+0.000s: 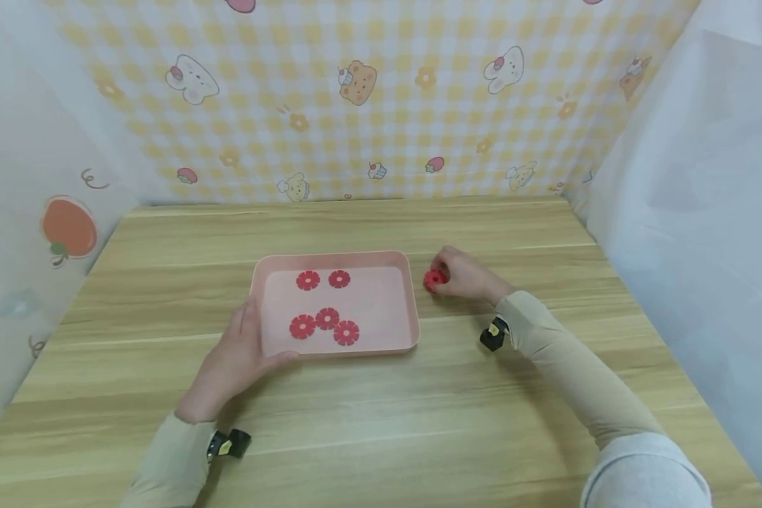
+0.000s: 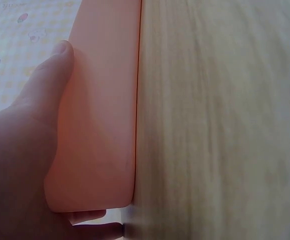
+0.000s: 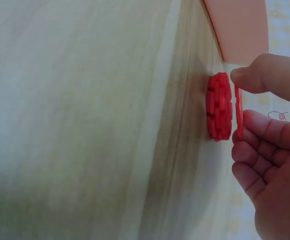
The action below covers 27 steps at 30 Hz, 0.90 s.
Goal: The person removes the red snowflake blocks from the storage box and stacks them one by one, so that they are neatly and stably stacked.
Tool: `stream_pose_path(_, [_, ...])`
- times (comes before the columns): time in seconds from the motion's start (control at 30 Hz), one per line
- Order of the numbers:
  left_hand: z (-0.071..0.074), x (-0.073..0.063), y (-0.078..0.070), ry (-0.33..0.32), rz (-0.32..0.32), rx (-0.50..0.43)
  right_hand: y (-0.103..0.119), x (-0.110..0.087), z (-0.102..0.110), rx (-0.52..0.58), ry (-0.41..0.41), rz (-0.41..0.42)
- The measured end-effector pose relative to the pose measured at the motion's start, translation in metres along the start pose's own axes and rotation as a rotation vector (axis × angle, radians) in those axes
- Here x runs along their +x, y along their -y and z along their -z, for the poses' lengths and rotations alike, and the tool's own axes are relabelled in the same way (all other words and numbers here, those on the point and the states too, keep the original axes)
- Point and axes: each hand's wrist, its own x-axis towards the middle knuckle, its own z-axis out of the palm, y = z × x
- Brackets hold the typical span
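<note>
A shallow pink tray (image 1: 381,303) lies on the table, with several flat red notched discs (image 1: 302,327) in it. My left hand (image 1: 244,353) holds the tray at its near left corner, the thumb along one wall and the fingers round the other. To the tray's right, my right hand (image 1: 466,275) pinches one thin red disc (image 3: 239,112) between thumb and fingers. Just beneath that disc, a short stack of the same red discs (image 3: 219,107) stands on the table. A narrow gap shows between the held disc and the stack.
The wood-grain table (image 1: 381,430) extends around the tray and both arms. A yellow checked sheet (image 1: 406,120) with cartoon prints hangs along its back edge. White sheets (image 1: 692,176) border the left and right sides. A small black device (image 1: 494,334) sits on each wrist.
</note>
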Motion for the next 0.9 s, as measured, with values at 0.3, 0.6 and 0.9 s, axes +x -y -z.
stream_pose_path(0.3, [-0.001,-0.001,0.000,-0.005,-0.002,-0.001,-0.001,-0.001,-0.002,-0.011,-0.006,0.024])
stream_pose_path(0.6, [0.000,0.000,0.000,0.004,0.009,0.009,0.008,-0.001,0.009,0.042,-0.015,0.026])
stream_pose_path(0.9, [0.002,-0.002,-0.001,0.012,0.023,-0.007,0.044,0.014,0.022,0.030,-0.011,0.153])
